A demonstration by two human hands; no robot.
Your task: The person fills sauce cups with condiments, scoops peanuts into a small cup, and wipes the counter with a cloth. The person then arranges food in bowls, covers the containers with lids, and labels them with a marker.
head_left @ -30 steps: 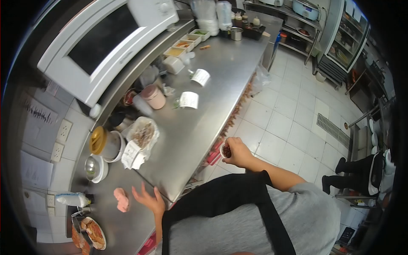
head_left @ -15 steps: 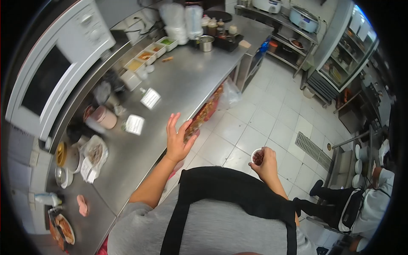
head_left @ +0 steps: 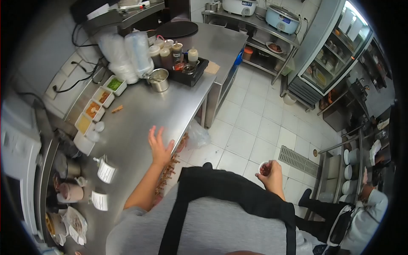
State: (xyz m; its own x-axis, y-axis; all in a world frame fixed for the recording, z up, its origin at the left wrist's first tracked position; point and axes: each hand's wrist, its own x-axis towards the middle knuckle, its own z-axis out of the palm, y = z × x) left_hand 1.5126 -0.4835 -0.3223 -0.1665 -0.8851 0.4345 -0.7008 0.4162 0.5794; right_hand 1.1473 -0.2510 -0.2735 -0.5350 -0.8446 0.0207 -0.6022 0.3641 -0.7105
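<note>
My right hand (head_left: 274, 177) is closed around a small white cup (head_left: 261, 167) that holds dark red pieces, too small to name. It is held out over the tiled floor, in front of my apron. My left hand (head_left: 160, 149), fingers spread and holding nothing, is near the front edge of the steel counter (head_left: 136, 123). Whether it touches the metal I cannot tell. Beyond it on the counter stand a metal pot (head_left: 159, 80) and a row of white containers (head_left: 94, 110) with green, orange and yellow food.
A black tray (head_left: 193, 75) with sauce bottles sits farther along the counter. Two paper-labelled items (head_left: 106, 172) lie at left. A glass-door fridge (head_left: 331, 55) and a shelf with rice cookers (head_left: 282, 19) stand ahead. Another person (head_left: 361, 216) is at the right, by a rack.
My view has moved forward along the counter, so the pot and sauce bottles look nearer. My left hand stays spread, and the cup is still in my right hand.
</note>
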